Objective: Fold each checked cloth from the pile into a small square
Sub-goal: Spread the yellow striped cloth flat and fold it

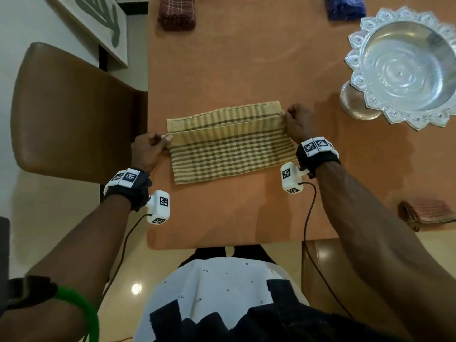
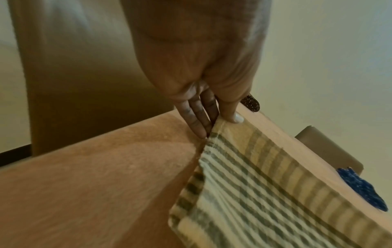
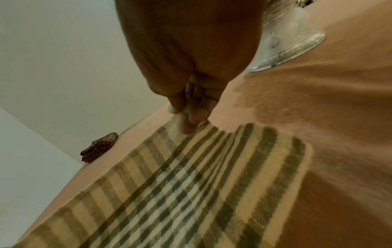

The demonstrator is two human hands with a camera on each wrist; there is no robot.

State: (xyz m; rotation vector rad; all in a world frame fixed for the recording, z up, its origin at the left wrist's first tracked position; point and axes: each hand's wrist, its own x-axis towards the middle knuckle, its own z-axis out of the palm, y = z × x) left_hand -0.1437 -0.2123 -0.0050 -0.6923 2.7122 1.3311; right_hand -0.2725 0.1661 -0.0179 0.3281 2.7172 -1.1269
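A yellow cloth with dark green checks (image 1: 229, 144) lies mid-table, its near layer folded partway over the far layer. My left hand (image 1: 150, 146) pinches the upper layer's left corner between thumb and fingers; the left wrist view shows that pinch on the cloth (image 2: 254, 184) by my left hand (image 2: 218, 122). At the right end, my right hand (image 1: 293, 119) pinches the other corner. In the right wrist view, my right hand (image 3: 186, 115) grips the cloth (image 3: 180, 184) at its edge. A folded maroon checked cloth (image 1: 176, 12) and a folded blue cloth (image 1: 345, 7) sit at the far edge.
A scalloped silver bowl on a foot (image 1: 404, 67) stands at the right. A folded reddish cloth (image 1: 427, 213) lies near the right front edge. A brown chair (image 1: 69, 114) stands left of the orange table (image 1: 234, 70). Wrist camera cables hang over the table's front edge.
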